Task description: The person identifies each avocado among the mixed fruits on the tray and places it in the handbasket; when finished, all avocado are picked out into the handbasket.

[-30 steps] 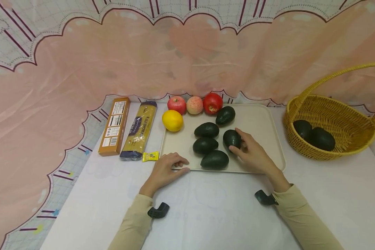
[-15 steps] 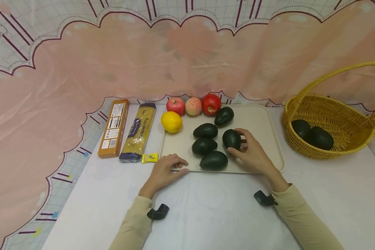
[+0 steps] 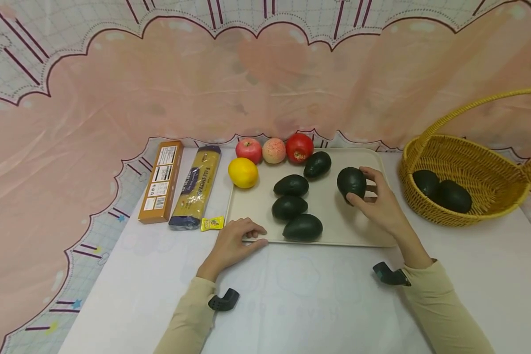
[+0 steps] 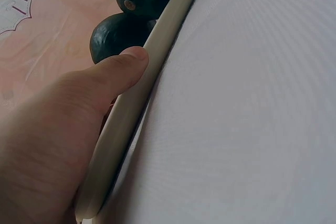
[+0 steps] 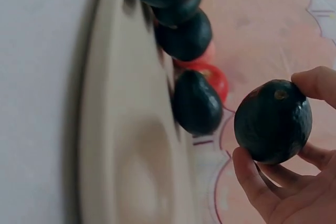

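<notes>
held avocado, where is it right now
In the head view, the held avocado is gripped by the right hand, raised above the tray's right half, between the rearmost avocado on its left and the wicker basket on its right.

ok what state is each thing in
tray, flat, four avocados on it
held avocado, lifted above the tray
right hand, gripping that avocado
left hand, resting on the tray's near edge
basket, upright, two avocados inside
orange-brown box, lying flat, looks closed
spaghetti packet, lying flat, looks unopened
yellow packet, lying flat
</notes>
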`<state>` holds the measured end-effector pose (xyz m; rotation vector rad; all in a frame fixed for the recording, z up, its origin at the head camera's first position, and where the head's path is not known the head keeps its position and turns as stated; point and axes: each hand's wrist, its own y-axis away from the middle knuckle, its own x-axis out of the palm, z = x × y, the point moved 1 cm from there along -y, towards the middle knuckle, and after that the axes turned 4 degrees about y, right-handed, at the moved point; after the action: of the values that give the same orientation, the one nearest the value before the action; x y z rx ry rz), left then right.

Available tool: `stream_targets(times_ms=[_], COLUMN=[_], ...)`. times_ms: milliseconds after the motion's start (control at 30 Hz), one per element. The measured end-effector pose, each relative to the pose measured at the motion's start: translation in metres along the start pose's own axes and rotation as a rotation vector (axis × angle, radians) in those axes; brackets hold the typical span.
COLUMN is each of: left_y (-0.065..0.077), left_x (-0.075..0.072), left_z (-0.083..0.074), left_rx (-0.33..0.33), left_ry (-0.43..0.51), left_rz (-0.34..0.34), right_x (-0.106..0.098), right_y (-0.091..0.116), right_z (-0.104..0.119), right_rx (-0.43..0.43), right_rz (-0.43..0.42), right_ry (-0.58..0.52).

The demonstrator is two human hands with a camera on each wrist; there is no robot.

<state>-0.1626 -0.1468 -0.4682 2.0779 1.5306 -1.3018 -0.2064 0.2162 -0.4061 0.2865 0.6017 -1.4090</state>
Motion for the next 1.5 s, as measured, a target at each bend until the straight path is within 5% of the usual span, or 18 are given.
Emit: stream_targets(times_ms=[533,633,867,933,1233,1500], left_y=[0.0,0.0,0.0,0.0,0.0,0.0], left_x=[0.0,0.0,0.0,0.0,0.0,0.0], left_z=[0.001,0.0,0.0,0.0,0.001,0.001], left_rx=[-0.018,-0.012,0.008,0.005,-0.008,-0.009], left_ry=[-0.007,-0.008,-0.015,-0.011,-0.002,-0.005], left_rz=[0.017,0.017,0.01,0.011,0.016,0.015], right_x=[-0.045,-0.051,-0.058,-0.058,-0.073,-0.098], right_y=[0.006,0.007,0.01,0.01,0.011,0.018], right_z=[0.004,0.002,0.002,0.003,-0.002,-0.015], right_rx=[0.029,0.032,-0.058,-0.051,0.14,0.198], right_rz=[-0.029,-0.046,-0.119,-0.137,-0.242,-0.235], right_ry=[-0.024,-0.111,-0.564,-0.601,-0.392,-0.24])
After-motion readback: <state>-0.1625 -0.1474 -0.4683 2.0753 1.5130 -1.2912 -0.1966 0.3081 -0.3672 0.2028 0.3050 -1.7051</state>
